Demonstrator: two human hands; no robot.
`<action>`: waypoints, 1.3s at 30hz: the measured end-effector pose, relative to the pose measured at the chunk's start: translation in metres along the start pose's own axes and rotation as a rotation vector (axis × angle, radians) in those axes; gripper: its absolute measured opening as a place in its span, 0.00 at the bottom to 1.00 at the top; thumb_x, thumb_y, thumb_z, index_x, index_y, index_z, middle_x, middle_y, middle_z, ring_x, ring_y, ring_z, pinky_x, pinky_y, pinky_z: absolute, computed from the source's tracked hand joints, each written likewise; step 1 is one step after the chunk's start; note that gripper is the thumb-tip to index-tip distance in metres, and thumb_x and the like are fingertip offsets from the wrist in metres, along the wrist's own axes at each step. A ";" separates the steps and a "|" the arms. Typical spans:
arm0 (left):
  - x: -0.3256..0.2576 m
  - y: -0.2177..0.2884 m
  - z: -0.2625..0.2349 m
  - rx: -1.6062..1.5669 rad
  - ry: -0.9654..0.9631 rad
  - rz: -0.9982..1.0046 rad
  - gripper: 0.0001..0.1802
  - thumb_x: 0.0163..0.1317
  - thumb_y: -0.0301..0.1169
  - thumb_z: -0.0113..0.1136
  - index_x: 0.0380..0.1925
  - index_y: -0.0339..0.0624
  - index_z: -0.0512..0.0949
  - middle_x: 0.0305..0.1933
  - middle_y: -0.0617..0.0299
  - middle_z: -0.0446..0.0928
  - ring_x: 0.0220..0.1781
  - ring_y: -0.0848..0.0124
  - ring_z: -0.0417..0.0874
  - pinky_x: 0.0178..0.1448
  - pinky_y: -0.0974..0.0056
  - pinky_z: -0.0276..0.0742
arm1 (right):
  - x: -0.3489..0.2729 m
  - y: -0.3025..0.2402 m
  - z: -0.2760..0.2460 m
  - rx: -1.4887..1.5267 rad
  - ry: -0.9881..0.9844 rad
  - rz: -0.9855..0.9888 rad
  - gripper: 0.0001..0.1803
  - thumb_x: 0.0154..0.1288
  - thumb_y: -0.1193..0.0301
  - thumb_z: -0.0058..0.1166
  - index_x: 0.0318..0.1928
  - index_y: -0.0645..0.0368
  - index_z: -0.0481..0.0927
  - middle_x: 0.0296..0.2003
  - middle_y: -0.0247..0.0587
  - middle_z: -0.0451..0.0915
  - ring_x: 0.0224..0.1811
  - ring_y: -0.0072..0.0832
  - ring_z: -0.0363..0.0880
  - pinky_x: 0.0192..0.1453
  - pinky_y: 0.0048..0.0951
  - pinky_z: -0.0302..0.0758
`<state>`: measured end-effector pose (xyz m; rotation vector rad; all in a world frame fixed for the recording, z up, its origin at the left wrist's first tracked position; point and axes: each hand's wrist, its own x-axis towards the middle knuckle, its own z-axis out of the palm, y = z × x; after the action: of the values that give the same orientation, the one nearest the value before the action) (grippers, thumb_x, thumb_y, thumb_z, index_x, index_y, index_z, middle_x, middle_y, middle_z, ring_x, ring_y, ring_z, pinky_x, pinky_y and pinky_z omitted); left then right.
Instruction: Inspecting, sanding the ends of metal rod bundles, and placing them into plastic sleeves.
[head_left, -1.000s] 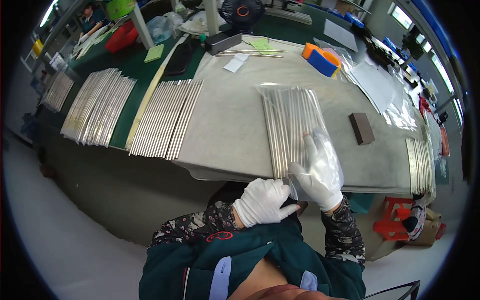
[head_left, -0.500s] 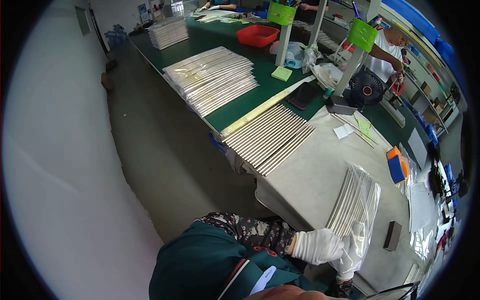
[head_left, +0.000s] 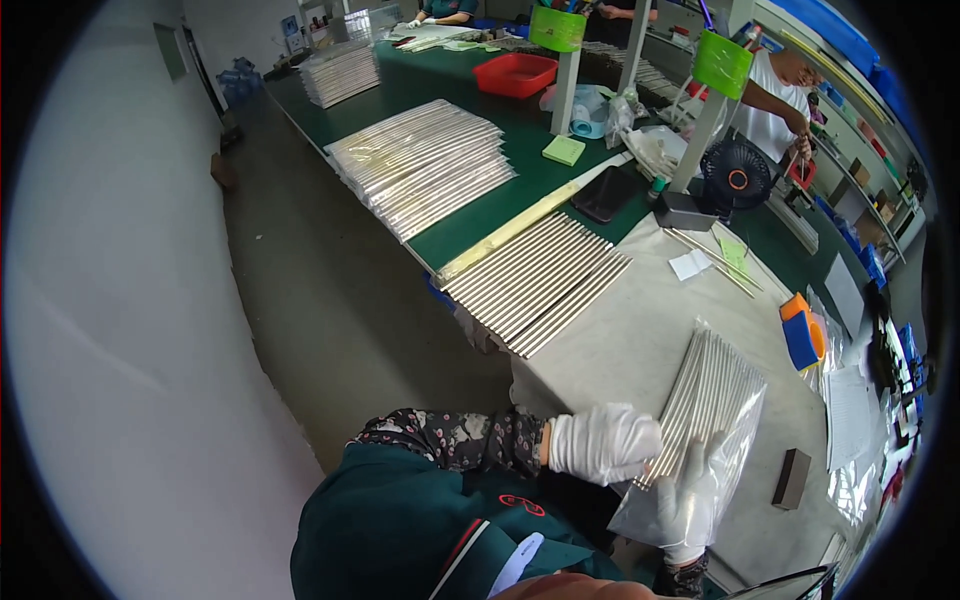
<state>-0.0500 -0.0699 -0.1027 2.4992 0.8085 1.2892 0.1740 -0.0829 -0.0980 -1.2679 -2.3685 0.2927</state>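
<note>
A clear plastic bag [head_left: 745,410] of slim metal rods [head_left: 690,395] lies at the table's near edge. Its loose end [head_left: 635,520] spreads toward my body, past the rod ends. My right hand [head_left: 690,500], in a white glove, rests on the bag with thumb and fingers apart. My left hand [head_left: 605,443], gloved too, is at the bag's left side with its fingers curled closed beside the rod ends. What those fingers hold, if anything, is hidden. Farther off, a row of bare metal rods [head_left: 535,280] lies side by side.
Beyond a pale yellow strip [head_left: 510,235] lies a stack of bagged rods [head_left: 420,165]. A dark block [head_left: 791,479] sits right of my hands, and an orange-and-blue tape holder [head_left: 802,335] beyond it. A black fan [head_left: 737,175] stands near a shelf post. Co-workers are across the table.
My left hand has moved left and up, away from my right hand. The bag's near end now spreads out to the lower left. My right hand's fingers have opened over the bag.
</note>
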 end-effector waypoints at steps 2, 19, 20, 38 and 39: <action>0.018 -0.014 -0.008 0.051 -0.050 -0.027 0.16 0.57 0.43 0.50 0.33 0.41 0.70 0.35 0.55 0.70 0.35 0.56 0.72 0.36 0.56 0.68 | 0.009 -0.029 0.002 0.000 -0.012 -0.090 0.38 0.53 0.63 0.50 0.62 0.68 0.55 0.58 0.66 0.57 0.60 0.60 0.57 0.64 0.51 0.55; 0.039 -0.042 0.005 0.088 -0.593 0.073 0.46 0.56 0.60 0.45 0.66 0.41 0.49 0.68 0.46 0.49 0.70 0.50 0.48 0.70 0.46 0.40 | -0.003 -0.038 -0.018 -0.085 0.023 0.098 0.35 0.44 0.64 0.59 0.53 0.69 0.65 0.52 0.65 0.63 0.58 0.56 0.61 0.60 0.51 0.59; 0.032 -0.042 -0.003 0.090 -0.605 0.038 0.47 0.56 0.62 0.43 0.66 0.44 0.47 0.69 0.46 0.49 0.70 0.50 0.49 0.70 0.46 0.41 | -0.004 -0.041 -0.014 -0.065 0.014 0.060 0.36 0.44 0.63 0.59 0.53 0.69 0.65 0.53 0.64 0.63 0.58 0.56 0.60 0.61 0.51 0.57; 0.047 -0.048 0.008 0.059 -0.410 -0.056 0.39 0.58 0.55 0.47 0.59 0.34 0.61 0.65 0.44 0.56 0.67 0.48 0.57 0.68 0.48 0.51 | 0.014 -0.046 -0.012 -0.121 -0.022 -0.039 0.26 0.43 0.66 0.60 0.45 0.62 0.72 0.53 0.59 0.65 0.58 0.54 0.62 0.59 0.52 0.61; 0.047 -0.046 0.007 0.059 -0.412 -0.053 0.39 0.58 0.55 0.47 0.59 0.34 0.61 0.65 0.44 0.56 0.67 0.48 0.57 0.68 0.48 0.51 | 0.015 -0.043 -0.013 -0.078 0.019 -0.048 0.25 0.44 0.68 0.59 0.45 0.62 0.72 0.52 0.59 0.66 0.57 0.54 0.63 0.58 0.50 0.62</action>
<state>-0.0390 -0.0049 -0.0941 2.6348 0.8109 0.7016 0.1411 -0.0949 -0.0665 -1.2411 -2.4118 0.1742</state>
